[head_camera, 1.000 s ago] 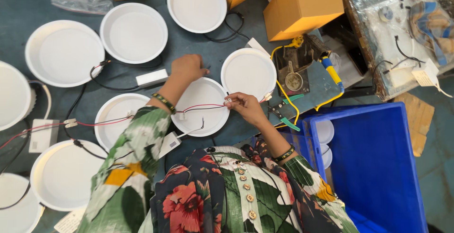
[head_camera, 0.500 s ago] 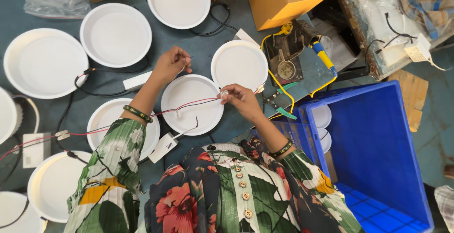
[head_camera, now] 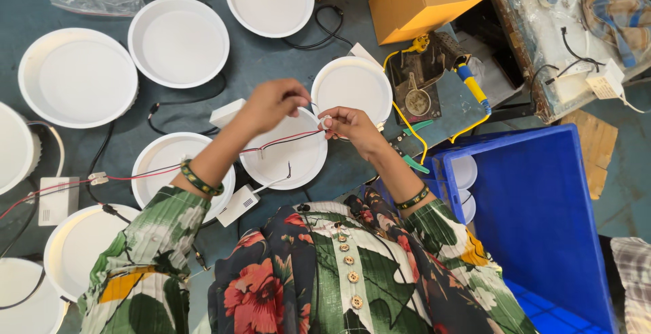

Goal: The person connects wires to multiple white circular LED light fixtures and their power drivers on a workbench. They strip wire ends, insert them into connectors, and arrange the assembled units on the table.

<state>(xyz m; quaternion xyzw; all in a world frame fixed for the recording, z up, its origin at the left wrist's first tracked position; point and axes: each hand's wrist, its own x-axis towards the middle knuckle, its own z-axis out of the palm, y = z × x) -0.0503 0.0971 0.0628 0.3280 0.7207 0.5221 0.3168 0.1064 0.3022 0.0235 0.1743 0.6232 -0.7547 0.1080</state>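
Between my hands runs a red-and-black wire pair (head_camera: 288,140), stretched over the round white lamp (head_camera: 283,160) just below them. My left hand (head_camera: 272,103) is curled shut on it; my right hand (head_camera: 349,127) pinches what looks like its small white connector (head_camera: 326,119).

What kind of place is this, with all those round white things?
Probably a small workshop where ceiling lights get put together. Round white light panels cover the table, the left hand and right hand hold a red and black wire, and a soldering iron lies nearby.
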